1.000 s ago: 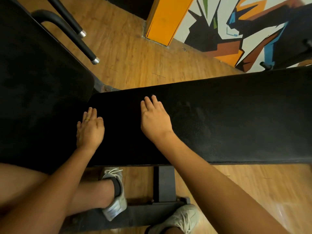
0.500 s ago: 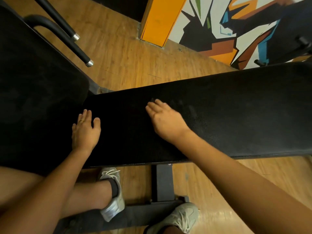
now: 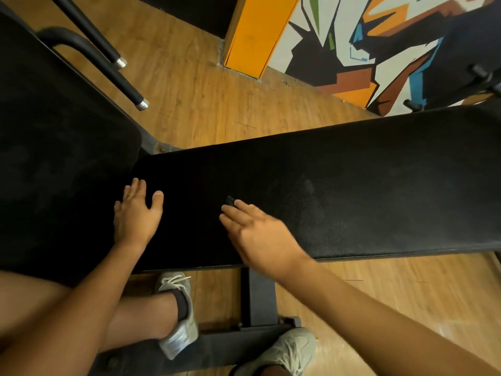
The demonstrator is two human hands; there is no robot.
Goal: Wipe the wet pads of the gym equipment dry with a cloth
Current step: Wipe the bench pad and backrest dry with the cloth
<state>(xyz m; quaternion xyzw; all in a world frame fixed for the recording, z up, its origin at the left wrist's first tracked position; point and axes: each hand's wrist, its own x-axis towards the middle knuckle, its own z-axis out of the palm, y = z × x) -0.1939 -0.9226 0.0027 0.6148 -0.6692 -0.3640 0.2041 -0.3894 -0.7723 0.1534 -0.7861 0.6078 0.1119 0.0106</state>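
- Nearest, grey shoes [image 3: 179, 316] flank the bench's frame post [image 3: 257, 294];
- the left hand [image 3: 135, 215] lies flat on the pad's left end, fingers straight and spread, holding nothing;
- the right hand [image 3: 260, 234] presses flat, fingers straight and close; a small dark flap [image 3: 230, 200] shows past its fingertips, perhaps the cloth, though I cannot tell;
- the bench pad [image 3: 379, 191] runs long left to right; its dull-sheened stretch lies right of that hand, so the stroke likely goes that way;
- beyond, wood floor [image 3: 203, 99] and a painted wall [image 3: 352, 36].
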